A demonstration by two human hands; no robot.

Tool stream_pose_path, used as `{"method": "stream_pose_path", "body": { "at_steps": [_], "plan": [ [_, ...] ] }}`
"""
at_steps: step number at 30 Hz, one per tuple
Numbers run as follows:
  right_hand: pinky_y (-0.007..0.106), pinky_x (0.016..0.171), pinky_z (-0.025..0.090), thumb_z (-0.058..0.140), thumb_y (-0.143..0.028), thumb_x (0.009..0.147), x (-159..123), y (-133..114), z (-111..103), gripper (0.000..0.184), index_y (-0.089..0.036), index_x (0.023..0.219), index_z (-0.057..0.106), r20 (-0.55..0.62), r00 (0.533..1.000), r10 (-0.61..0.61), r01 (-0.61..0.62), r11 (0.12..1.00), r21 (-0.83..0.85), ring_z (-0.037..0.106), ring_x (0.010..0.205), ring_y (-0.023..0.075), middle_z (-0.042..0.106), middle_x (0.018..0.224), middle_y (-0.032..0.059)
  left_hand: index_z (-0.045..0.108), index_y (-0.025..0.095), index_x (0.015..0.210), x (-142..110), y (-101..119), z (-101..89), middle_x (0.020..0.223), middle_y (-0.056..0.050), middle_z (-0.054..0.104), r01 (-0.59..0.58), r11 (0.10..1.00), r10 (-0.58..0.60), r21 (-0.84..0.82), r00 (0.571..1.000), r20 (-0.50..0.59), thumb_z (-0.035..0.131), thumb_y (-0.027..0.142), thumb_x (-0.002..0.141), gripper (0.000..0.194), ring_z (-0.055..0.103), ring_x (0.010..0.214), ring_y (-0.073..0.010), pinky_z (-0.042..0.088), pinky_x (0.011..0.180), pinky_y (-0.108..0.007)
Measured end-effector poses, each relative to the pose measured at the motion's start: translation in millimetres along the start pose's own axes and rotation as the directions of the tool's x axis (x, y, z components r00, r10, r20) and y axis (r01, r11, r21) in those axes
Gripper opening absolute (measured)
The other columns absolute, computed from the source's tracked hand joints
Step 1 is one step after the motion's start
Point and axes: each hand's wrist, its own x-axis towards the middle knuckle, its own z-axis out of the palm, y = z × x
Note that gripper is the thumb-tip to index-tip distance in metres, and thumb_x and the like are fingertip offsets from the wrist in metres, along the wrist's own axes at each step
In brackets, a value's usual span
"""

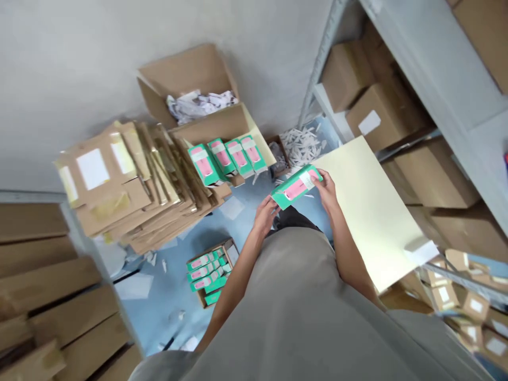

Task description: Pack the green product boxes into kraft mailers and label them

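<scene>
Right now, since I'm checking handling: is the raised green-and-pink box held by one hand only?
No: the left hand and right hand hold opposite ends of the green box.

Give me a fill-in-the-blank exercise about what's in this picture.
1. The box in the left hand and right hand is white, pink and ____.
2. Beside the cardboard stack, ____ similar boxes form a row.
3. Under the scattered scraps, the floor is ____.

Missing words: green; four; blue.

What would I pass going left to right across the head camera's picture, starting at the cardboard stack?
Cardboard stack, four green boxes in a row, left hand, held green box, right hand, pale yellow panel, white-labelled cartons at lower right.
</scene>
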Motion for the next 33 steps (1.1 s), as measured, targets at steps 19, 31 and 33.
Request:
{"method": "stream_pose_path", "body": {
  "at_steps": [19,31,33],
  "plan": [
    [0.046,0.103,0.063,0.099,-0.06,0.065,-95.1,16.6,-152.9,0.057,-0.031,0.103,0.067,-0.488,0.832,0.264,-0.008,0.885,0.465,0.077,0.107,0.0256,0.081,0.108,0.0008,0.086,0.023,0.115,25.5,-21.0,150.1,0.123,-0.008,0.085,-0.188,0.854,-0.019,0.485,0.921,0.389,0.093,0.028,0.083,0.034,0.076,0.127,-0.0286,0.058,0.117,-0.045],
    [0.049,0.11,0.063,0.096,-0.07,0.07,-82.1,28.3,-208.7,0.061,-0.031,0.106,0.067,-0.511,0.8,0.316,0.044,0.817,0.575,0.078,0.1,0.0237,0.081,0.104,0.0015,0.087,0.021,0.119,58.0,-42.0,247.4,0.127,-0.008,0.085,-0.338,0.725,-0.014,0.6,0.864,0.503,0.095,0.041,0.084,0.041,0.078,0.117,-0.0275,0.067,0.102,-0.039],
    [0.05,0.11,0.063,0.097,-0.072,0.068,-81.3,32.1,-220.0,0.063,-0.031,0.106,0.067,-0.528,0.785,0.323,0.052,0.815,0.577,0.079,0.102,0.0249,0.082,0.104,0.0019,0.087,0.022,0.12,58.0,-47.3,258.8,0.128,-0.008,0.084,-0.354,0.713,-0.023,0.605,0.851,0.525,0.097,0.042,0.083,0.043,0.077,0.117,-0.0275,0.068,0.101,-0.039]
  ]
}}
